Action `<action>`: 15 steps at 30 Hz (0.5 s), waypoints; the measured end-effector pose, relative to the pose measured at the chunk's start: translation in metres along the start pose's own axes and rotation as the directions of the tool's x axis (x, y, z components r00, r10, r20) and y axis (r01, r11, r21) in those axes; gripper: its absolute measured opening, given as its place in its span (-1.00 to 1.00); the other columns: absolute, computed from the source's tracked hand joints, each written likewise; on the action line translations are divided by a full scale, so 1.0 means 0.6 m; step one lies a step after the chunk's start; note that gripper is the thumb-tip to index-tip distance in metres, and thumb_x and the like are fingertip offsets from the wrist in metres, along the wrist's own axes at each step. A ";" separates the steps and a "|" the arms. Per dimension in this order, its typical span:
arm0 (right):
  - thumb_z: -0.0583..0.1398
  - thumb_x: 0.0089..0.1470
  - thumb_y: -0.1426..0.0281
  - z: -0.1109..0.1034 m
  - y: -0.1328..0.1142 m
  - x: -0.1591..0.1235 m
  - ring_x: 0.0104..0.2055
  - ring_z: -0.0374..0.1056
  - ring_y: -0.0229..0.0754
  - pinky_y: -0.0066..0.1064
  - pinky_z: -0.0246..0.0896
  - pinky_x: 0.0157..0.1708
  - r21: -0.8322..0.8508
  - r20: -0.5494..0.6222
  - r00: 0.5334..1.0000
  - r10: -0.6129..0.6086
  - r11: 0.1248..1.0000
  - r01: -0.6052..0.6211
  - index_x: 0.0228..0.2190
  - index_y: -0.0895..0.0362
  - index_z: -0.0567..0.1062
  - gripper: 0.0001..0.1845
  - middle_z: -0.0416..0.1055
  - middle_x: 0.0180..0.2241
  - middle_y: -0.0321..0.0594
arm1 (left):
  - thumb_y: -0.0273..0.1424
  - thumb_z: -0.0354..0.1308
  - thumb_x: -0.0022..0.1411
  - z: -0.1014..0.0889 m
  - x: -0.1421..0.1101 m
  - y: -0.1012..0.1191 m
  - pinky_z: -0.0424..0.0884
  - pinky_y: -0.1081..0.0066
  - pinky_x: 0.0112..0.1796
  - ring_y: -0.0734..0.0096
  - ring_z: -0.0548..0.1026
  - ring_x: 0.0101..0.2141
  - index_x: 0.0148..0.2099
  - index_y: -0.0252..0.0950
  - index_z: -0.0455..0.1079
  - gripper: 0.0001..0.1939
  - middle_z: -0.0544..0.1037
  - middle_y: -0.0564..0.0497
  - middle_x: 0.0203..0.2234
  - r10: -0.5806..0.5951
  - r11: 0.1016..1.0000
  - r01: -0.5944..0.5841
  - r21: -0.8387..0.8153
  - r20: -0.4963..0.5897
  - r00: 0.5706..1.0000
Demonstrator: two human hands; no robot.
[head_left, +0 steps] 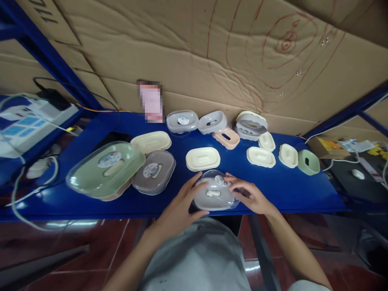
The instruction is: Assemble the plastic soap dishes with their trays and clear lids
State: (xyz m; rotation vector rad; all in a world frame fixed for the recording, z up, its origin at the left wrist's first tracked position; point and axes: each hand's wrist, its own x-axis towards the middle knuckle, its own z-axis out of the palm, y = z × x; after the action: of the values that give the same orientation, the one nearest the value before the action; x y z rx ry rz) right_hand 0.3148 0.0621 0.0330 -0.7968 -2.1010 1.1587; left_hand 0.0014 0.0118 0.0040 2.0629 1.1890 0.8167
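A grey oval container with a clear lid (201, 200) is at the table's front edge, between my two hands. The lid carries a round printed label, and a small white piece shows in the middle. My left hand (189, 198) grips its left side, fingers on top and thumb at the near edge. On the opposite side my right hand (250, 196) curls its fingers over the lid's right edge. Just behind lies a cream oval tray (203, 158). To the left are another grey lidded container (154, 171) and a larger green lidded one (106, 169).
Along the back stand grey lidded containers (182, 121), a peach piece (226, 138) and a grey stack (251, 125). Several cream trays (260, 157) and a green cup-like piece (308, 162) sit at right. Power strips (21, 129) and cables crowd the left end.
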 end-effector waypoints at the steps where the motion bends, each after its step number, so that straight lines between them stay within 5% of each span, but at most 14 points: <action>1: 0.20 0.43 0.37 -0.004 0.000 0.004 0.52 0.09 0.02 0.10 0.13 0.43 0.054 0.028 1.000 0.008 0.998 -0.009 0.09 -0.06 0.51 -0.74 0.39 0.34 -0.10 | -0.33 0.43 0.28 0.001 -0.001 -0.001 0.34 -0.03 0.36 0.03 0.18 0.47 0.45 0.00 0.14 -0.19 0.03 -0.10 0.55 -0.002 1.000 0.002 -0.015 -0.004 1.000; 4: 0.26 0.37 0.19 -0.010 -0.007 0.017 0.55 -0.01 0.10 0.12 0.10 0.43 0.098 0.180 0.984 0.011 0.995 -0.029 0.13 -0.04 0.47 -0.65 0.30 0.39 -0.04 | -0.33 0.43 0.29 0.005 -0.002 -0.004 0.37 -0.06 0.33 0.05 0.23 0.45 0.33 -0.08 0.24 -0.34 0.13 -0.16 0.51 0.027 0.998 -0.028 -0.048 -0.026 0.999; 7: 0.37 0.22 0.01 0.004 -0.019 0.023 0.57 -0.07 0.16 0.13 0.05 0.45 -0.088 0.229 0.973 0.015 0.996 0.006 0.24 -0.02 0.40 -0.33 0.22 0.41 0.02 | -0.33 0.33 0.38 0.008 -0.001 -0.004 0.38 -0.04 0.33 0.14 0.31 0.41 0.33 -0.08 0.23 -0.43 0.32 -0.14 0.42 0.068 0.997 -0.070 -0.022 -0.070 0.995; 10: 0.42 0.15 -0.02 0.037 -0.023 0.017 0.55 -0.03 0.20 0.19 0.05 0.45 -0.311 0.118 0.992 -0.035 0.948 0.070 0.37 -0.04 0.28 -0.11 0.23 0.40 0.03 | -0.36 0.27 0.42 0.007 0.000 0.003 0.41 0.01 0.31 0.13 0.30 0.41 0.43 -0.06 0.18 -0.37 0.28 -0.14 0.43 0.108 0.991 -0.100 0.086 -0.084 0.991; 15: 0.31 0.31 0.25 0.070 -0.009 0.014 0.45 0.19 0.19 0.18 0.29 0.35 -0.508 -0.125 0.973 -0.194 0.855 0.105 0.37 -0.09 0.33 -0.34 0.34 0.35 -0.04 | -0.42 0.21 0.43 0.005 -0.002 0.024 0.35 -0.06 0.33 0.00 0.20 0.44 0.35 -0.08 0.35 -0.51 0.19 -0.12 0.47 0.311 0.905 -0.264 0.334 -0.096 0.945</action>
State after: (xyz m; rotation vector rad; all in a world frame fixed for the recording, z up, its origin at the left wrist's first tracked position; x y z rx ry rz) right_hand 0.2770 0.0445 0.0215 -0.9007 -2.2929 0.4358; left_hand 0.0106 0.0039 0.0128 2.5252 1.1689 0.9825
